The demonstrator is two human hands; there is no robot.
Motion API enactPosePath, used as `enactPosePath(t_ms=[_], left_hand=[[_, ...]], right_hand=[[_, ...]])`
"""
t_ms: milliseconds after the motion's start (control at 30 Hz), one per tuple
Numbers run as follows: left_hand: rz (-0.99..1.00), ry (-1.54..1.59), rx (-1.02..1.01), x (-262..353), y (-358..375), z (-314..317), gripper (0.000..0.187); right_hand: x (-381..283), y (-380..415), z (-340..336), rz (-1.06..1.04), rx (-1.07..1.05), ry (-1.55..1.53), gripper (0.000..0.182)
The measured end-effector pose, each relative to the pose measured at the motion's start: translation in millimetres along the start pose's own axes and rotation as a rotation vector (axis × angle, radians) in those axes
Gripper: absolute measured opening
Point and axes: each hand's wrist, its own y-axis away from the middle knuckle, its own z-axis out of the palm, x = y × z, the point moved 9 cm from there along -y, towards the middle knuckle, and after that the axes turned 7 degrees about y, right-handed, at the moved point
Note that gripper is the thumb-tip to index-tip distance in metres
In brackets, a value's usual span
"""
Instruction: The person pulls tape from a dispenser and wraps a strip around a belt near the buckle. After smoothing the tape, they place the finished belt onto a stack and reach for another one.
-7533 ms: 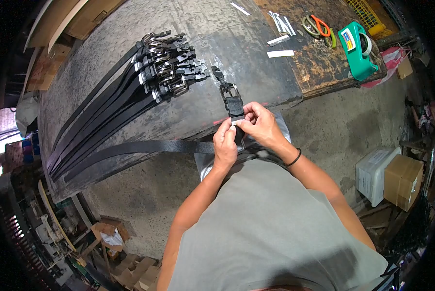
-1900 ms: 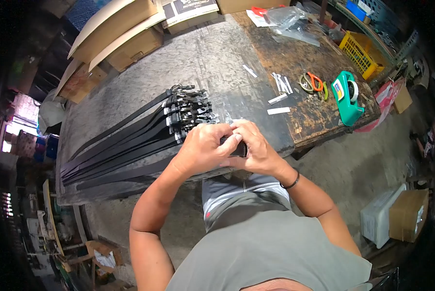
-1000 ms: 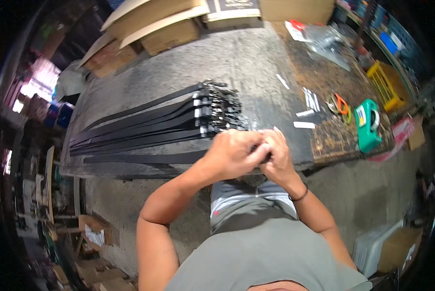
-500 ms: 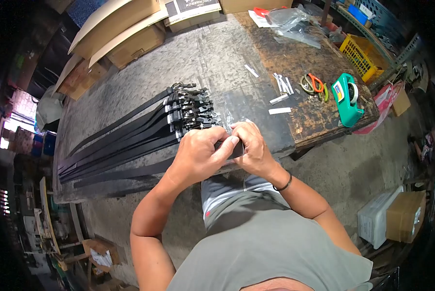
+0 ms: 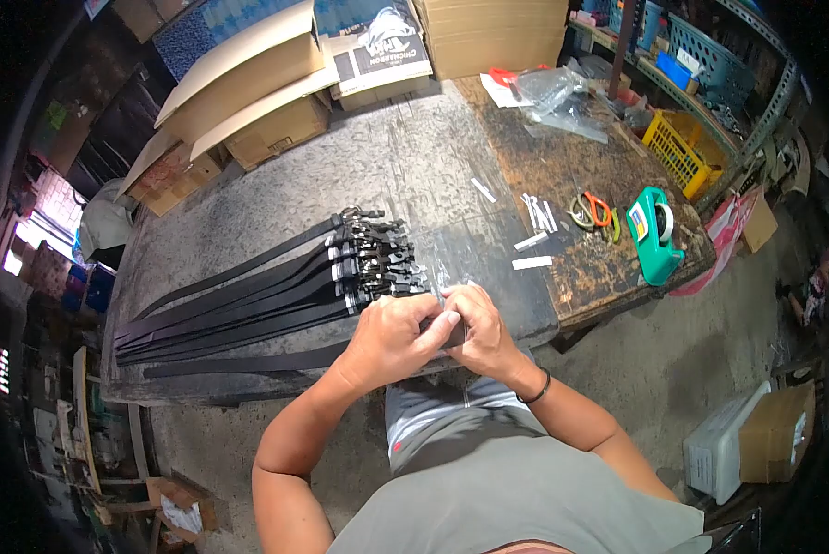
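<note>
Both my hands are together at the table's front edge. My left hand [image 5: 400, 334] is closed, thumb pressed against the fingers, on the end of a black webbing strap [image 5: 257, 363] that trails left along the table. My right hand [image 5: 482, 334] pinches the same strap end from the other side; a small dark part shows between the hands, and the fingertips hide the rest. Just beyond them lies a bundle of black straps [image 5: 248, 314], with metal and black clips [image 5: 387, 257] gathered at its right end.
White paper strips [image 5: 539, 217], orange-handled scissors [image 5: 597, 209] and a green tape dispenser [image 5: 650, 245] lie on the right of the table [image 5: 414, 152]. Cardboard boxes [image 5: 276, 129] stand along the back. Clear plastic bags [image 5: 557, 92] and a yellow crate [image 5: 677, 152] are at the far right.
The view has tilted up, so the table and hands appear lower and more of the back shows. Both hands keep their grip on the strap end, with little change in pose.
</note>
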Motion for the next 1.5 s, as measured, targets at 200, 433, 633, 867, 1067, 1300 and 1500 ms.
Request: enactPosePath(t_ms=[200,433,633,867,1067,1300,1500], left_hand=[[0.026,0.001,0.023,1.9,1.0,-1.5,0.024],[0.038,-0.052,0.022,1.0,-0.3,-1.5,0.024],[0.061,-0.093,0.045,1.7,0.6,-6.4,0.024],[0.068,-0.099,0.078,-0.5,3.0,-9.8,0.022],[0.101,-0.144,0.073,0.8,4.2,-6.6,0.022],[0.095,-0.052,0.089,-20.5,-4.3,-21.4,0.023],[-0.022,-0.213,0.038,-44.5,-0.2,-28.1,0.029]], right_hand=[[-8.7,-4.0,-2.7,-0.057,0.011,0.031,0.035],[-9.2,-2.6,-1.8,-0.087,0.030,0.145,0.024],[-8.1,-2.5,-0.4,-0.099,0.035,0.184,0.028],[-4.2,-3.1,3.9,-0.107,0.017,0.242,0.032],[-3.6,-0.3,3.2,-0.134,0.078,0.267,0.033],[0.5,-2.3,-5.1,-0.170,-0.035,0.247,0.043],[-12.9,-14.5,-32.6,-0.158,-0.197,0.355,0.044]])
